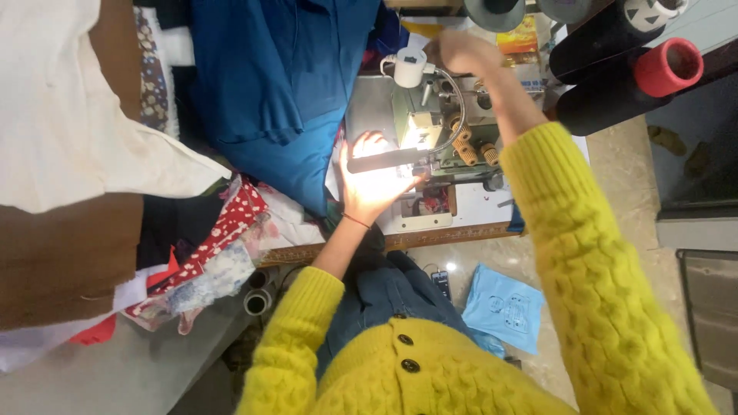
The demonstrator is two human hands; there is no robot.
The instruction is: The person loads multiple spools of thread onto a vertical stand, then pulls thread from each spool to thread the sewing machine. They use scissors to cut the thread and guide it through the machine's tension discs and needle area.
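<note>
The person in the yellow knitted sweater [584, 253] is sitting at a sewing machine [442, 127], which is standing at the far middle of the scene on a pale work table [469, 219]. The left hand [369, 180] is lying flat, fingers spread, on the machine bed just left of the needle area, under the bright glare of a small lamp bar [384, 160]; the light is washing out what lies beneath the palm, so whether it is pressing cloth cannot be told. A thin red band is circling that wrist. The right hand [465, 52] is reaching to the far side of the machine, above its top, fingers curled; the hand is blurred, and whether it is grasping anything cannot be told. A blue garment [277, 84] is lying spread just left of the machine. Patterned red and white fabrics [223, 238] are piling up at the near left, beside a large cream cloth [69, 115]. Thread cones, one with a red core [667, 68], are lying at the far right. A light blue bag [503, 303] is lying on the floor near the person's knees.
</note>
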